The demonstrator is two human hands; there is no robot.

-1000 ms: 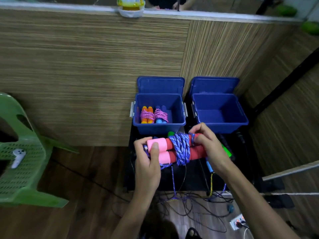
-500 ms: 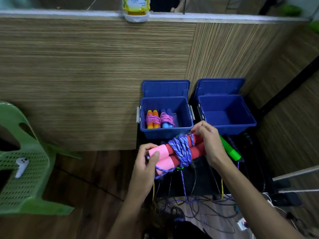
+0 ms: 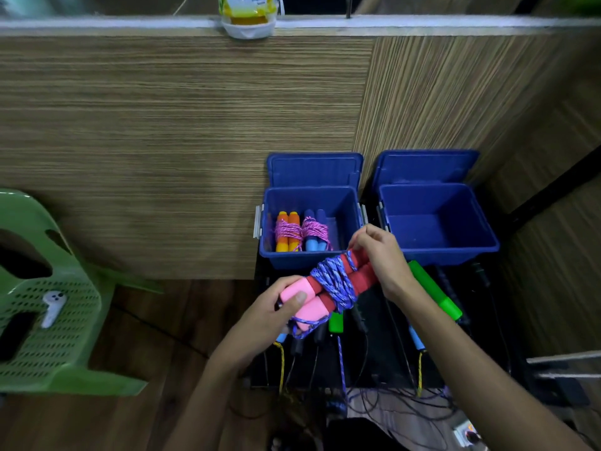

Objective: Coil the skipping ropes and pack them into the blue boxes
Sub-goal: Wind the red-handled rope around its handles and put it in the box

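Two hard-plastic blue boxes stand open at the dark tabletop's far edge: the left box (image 3: 312, 222) holds two coiled ropes (image 3: 300, 231), the right box (image 3: 435, 222) nothing. Above the tabletop's middle, the red-and-pink foam-handled rope (image 3: 328, 288) is mostly wound in braided purple cord, a tail still dangling. The left hand (image 3: 276, 315) grips the pink ends; the right hand (image 3: 380, 255) pinches the cord. Loose ropes, one green-handled (image 3: 434, 289), await coiling.

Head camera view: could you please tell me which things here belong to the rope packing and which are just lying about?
Part of the job:
- pink-handled rope, held by left hand and right hand
- left blue box with two coiled ropes
- right blue box
- green-handled rope

Lying about:
- green chair
- white controller
- yellow packet
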